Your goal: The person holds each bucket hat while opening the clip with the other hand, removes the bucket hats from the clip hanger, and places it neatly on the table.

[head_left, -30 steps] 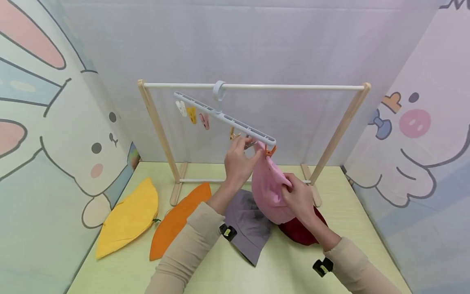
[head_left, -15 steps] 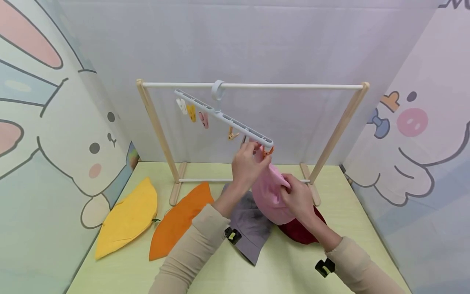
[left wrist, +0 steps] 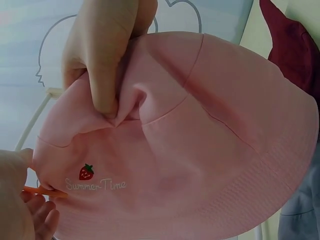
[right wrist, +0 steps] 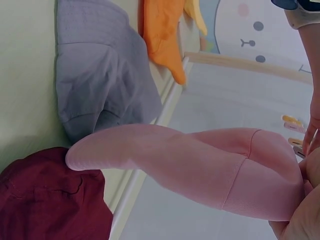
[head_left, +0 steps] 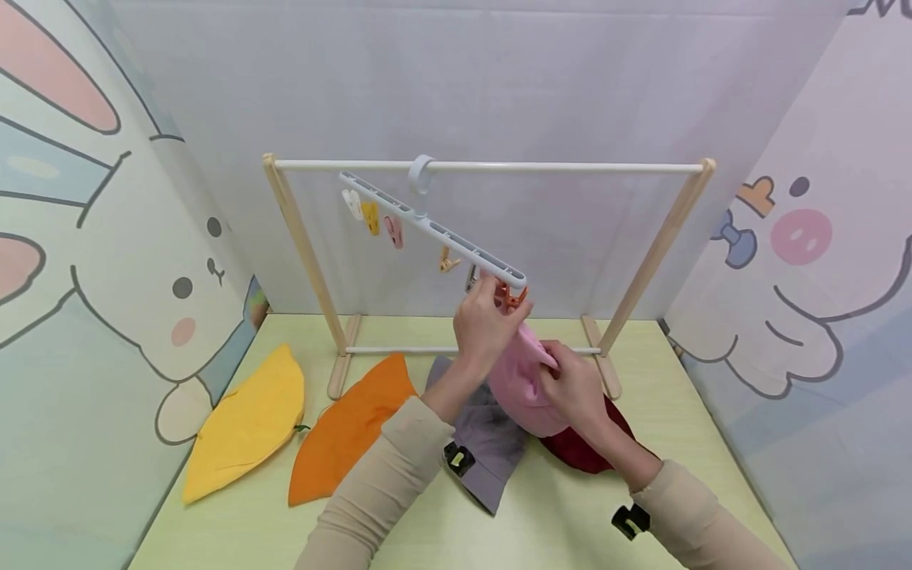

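A pink bucket hat (head_left: 523,388) hangs below the right end of a grey hanger (head_left: 456,237). An orange clothespin (head_left: 516,298) sits at the hat's upper edge, and my left hand (head_left: 486,326) pinches it between thumb and fingers. My right hand (head_left: 575,388) grips a fold of the hat's fabric lower down, holding it up at a slant. In the left wrist view, a strawberry patch (left wrist: 86,172) with white lettering shows close to the orange clothespin (left wrist: 47,191). The clothespin's tips are partly hidden by fingers and fabric.
The hanger hooks over a white rail (head_left: 570,167) on a wooden stand. Several other clothespins, such as a yellow one (head_left: 370,218), hang along it. On the table lie a yellow hat (head_left: 245,427), an orange hat (head_left: 349,431), a grey hat (head_left: 492,447) and a dark red hat (head_left: 587,447).
My left hand has shifted right and slightly down, from beside the grey clothespin to the orange one. The hanger's right end has dipped a little and moved left. My right hand keeps its hold.
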Demonstrator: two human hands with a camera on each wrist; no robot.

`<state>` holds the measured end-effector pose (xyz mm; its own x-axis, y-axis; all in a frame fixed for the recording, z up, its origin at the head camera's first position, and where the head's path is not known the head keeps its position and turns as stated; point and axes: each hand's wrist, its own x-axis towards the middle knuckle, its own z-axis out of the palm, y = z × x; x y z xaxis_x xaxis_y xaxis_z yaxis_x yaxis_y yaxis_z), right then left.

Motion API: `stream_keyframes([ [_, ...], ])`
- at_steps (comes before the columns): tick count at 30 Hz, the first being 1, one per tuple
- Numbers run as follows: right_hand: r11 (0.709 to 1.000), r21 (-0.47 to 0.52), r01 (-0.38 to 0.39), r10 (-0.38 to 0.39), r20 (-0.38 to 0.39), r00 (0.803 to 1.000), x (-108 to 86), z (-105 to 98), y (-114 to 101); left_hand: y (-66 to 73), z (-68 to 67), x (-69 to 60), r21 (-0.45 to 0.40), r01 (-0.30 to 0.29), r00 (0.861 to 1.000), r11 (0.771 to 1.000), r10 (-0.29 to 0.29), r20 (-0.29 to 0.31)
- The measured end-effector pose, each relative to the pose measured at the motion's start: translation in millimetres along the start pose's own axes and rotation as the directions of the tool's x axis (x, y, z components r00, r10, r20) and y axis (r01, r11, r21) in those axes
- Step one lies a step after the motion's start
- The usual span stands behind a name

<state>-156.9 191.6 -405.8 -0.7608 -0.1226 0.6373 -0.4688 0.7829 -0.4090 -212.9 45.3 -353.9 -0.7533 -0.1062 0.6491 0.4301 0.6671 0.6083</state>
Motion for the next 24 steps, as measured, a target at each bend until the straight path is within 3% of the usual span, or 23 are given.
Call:
stream_keyframes([
  [8,1.0,0.009,0.005,-0.005,0.017,1.0,-1.1,-1.0,-1.5,0.7,1.3,0.0,-0.004,-0.016,0.999,1.0,0.016,-0.051],
  [24,1.0,-0.002,-0.015,0.015,0.045,0.999,-0.2,-4.2,1.8,-1.7,0.3,-0.3,-0.004,-0.048,0.998,0.999,0.048,-0.049],
])
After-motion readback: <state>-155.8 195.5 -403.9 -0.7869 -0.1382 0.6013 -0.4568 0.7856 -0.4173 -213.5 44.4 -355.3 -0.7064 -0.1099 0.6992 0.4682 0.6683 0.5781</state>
